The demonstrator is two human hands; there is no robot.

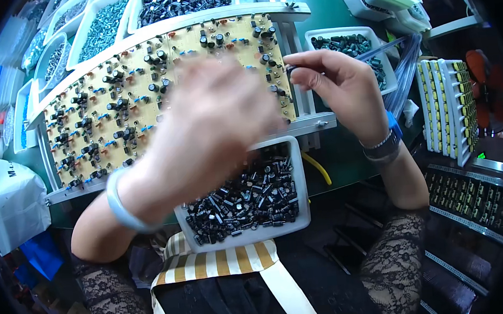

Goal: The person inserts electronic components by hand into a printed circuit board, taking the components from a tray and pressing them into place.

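Observation:
A tan circuit board panel (142, 115) lies in a metal frame (305, 125), dotted with black cylindrical capacitors and small blue and orange parts. Over its middle is my left hand (221, 103), smeared by motion, so its fingers and anything in them cannot be made out. At the panel's right edge my right hand (343, 79) is closed in a pinch, thumb and forefinger on a small black capacitor (291, 69). Below my left hand, near my lap, a white tray (301, 182) holds many loose black capacitors (246, 201); my left forearm hides part of it.
Bins of parts (102, 30) line the far side, with a black capacitor bin (183, 3) among them. Right of the frame stands a white bin (387, 81) of dark green parts beside clear plastic wrap (411, 70). A white rack (445, 106) with yellow parts stands far right.

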